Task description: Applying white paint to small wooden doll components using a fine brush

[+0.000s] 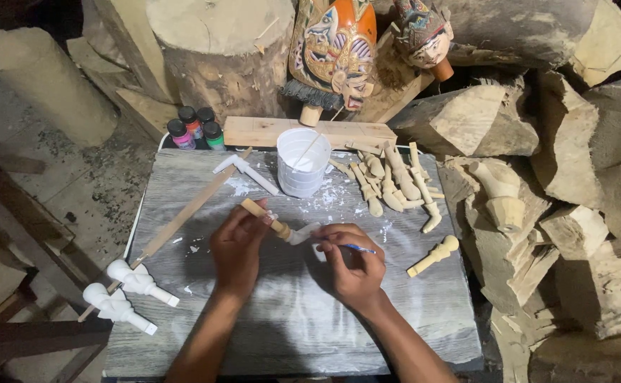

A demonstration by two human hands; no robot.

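Grey board (289,326) amid stacked logs: your left hand (238,250) pinches a wooden puppet arm (276,225) mid-board, tilted so its white end meets the brush (349,247) clamped in your right hand (351,268). White paint cup (302,163) sits just beyond; bare carved limbs (394,186) far right, whitened pcs (129,291) near left.
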